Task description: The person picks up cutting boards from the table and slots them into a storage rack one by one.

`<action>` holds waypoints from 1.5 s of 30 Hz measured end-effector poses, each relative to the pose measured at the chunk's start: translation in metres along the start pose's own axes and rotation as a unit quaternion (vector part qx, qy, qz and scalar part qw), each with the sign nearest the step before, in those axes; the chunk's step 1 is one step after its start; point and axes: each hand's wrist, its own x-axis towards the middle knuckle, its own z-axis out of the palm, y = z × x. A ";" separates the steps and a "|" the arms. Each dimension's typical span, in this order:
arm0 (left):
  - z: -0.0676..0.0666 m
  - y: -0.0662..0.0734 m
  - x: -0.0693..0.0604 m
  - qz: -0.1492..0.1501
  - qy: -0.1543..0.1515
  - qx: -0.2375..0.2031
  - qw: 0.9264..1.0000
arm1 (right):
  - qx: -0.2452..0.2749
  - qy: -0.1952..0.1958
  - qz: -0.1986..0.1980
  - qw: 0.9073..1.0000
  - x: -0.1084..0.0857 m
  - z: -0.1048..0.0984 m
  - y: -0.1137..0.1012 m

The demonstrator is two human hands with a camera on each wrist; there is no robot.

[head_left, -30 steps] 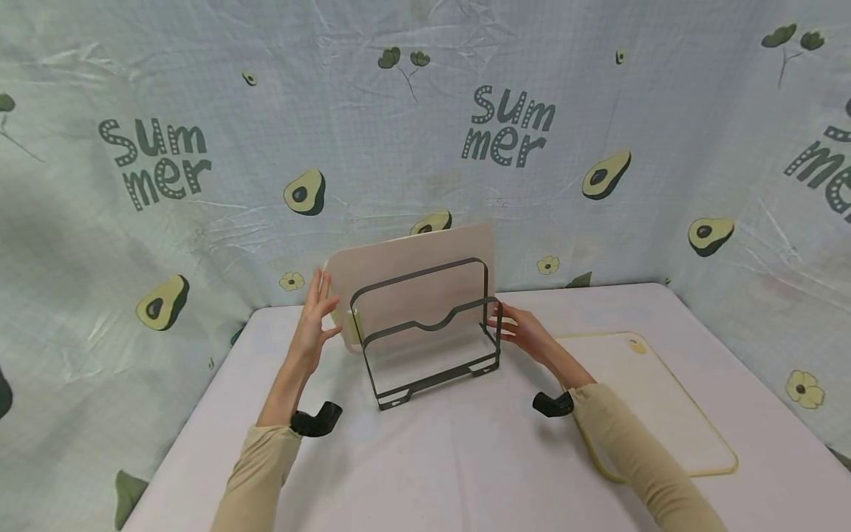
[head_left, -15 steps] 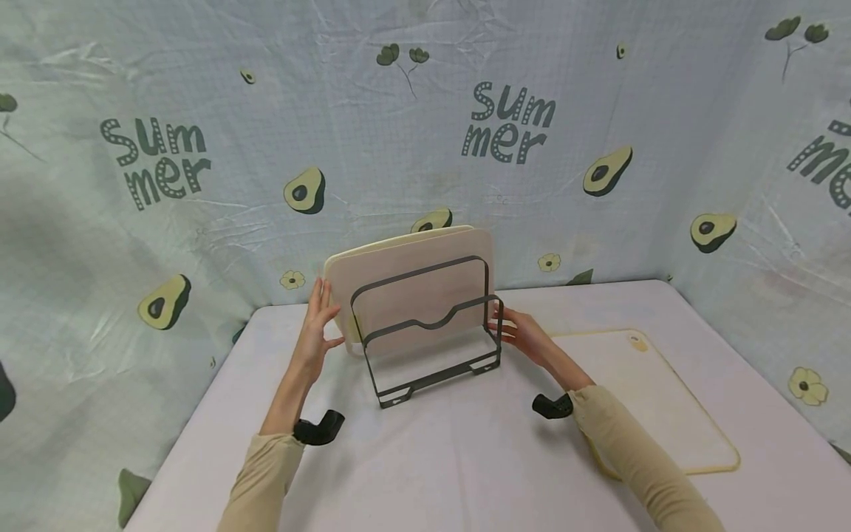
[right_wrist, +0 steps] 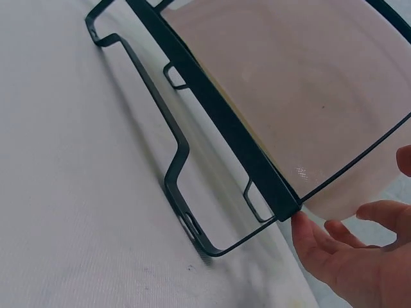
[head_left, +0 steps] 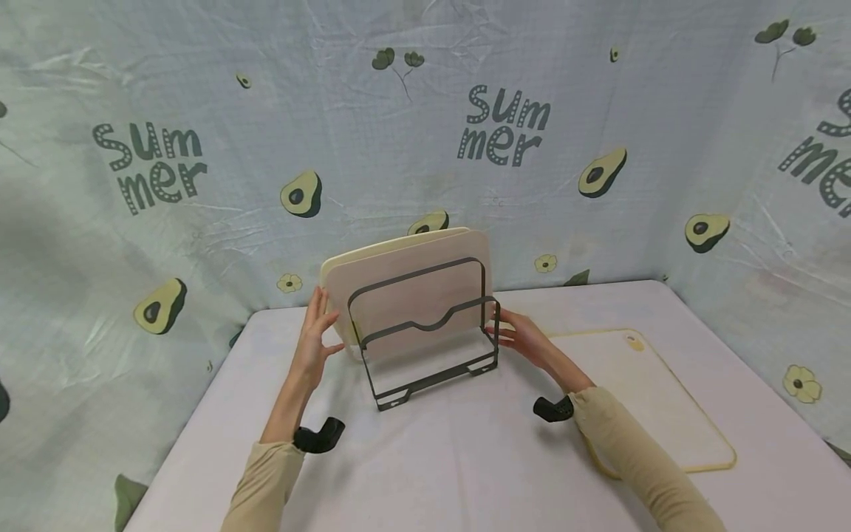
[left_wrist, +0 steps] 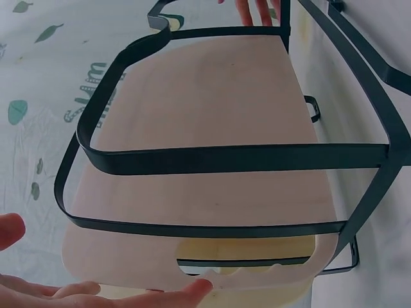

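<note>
A pinkish cutting board (head_left: 419, 295) stands upright in a black metal rack (head_left: 432, 380), with a pale yellow cutting board (head_left: 392, 245) right behind it. At their left edge is my left hand (head_left: 312, 336), its fingers nearly straight. In the left wrist view a fingertip (left_wrist: 200, 287) touches the pink board's edge beside its handle slot. My right hand (head_left: 525, 336) is at the rack's right end, fingers loosely bent. In the right wrist view, fingertips (right_wrist: 305, 224) meet the rack's lower corner and the board's edge, while the thumb stays apart.
A white cutting board with a yellow rim (head_left: 651, 399) lies flat on the white table (head_left: 432, 473) at the right, partly under my right forearm. An avocado-print cloth (head_left: 372, 133) hangs behind and at the sides of the table.
The pink board has shifted slightly down and toward me, so the yellow board's top edge now shows behind it. My left hand has moved slightly lower along the edge. The right hand barely moved.
</note>
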 end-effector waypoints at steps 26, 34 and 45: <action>0.017 0.027 -0.041 0.104 0.116 -0.077 0.985 | -0.102 -0.055 0.018 0.993 -0.056 -0.061 -0.023; 0.042 0.026 -0.053 0.121 0.016 -0.120 0.985 | -0.155 -0.044 0.016 0.987 -0.079 -0.097 -0.021; 0.096 0.005 -0.065 0.043 -0.145 -0.159 0.976 | -0.233 -0.031 0.074 0.969 -0.096 -0.164 -0.015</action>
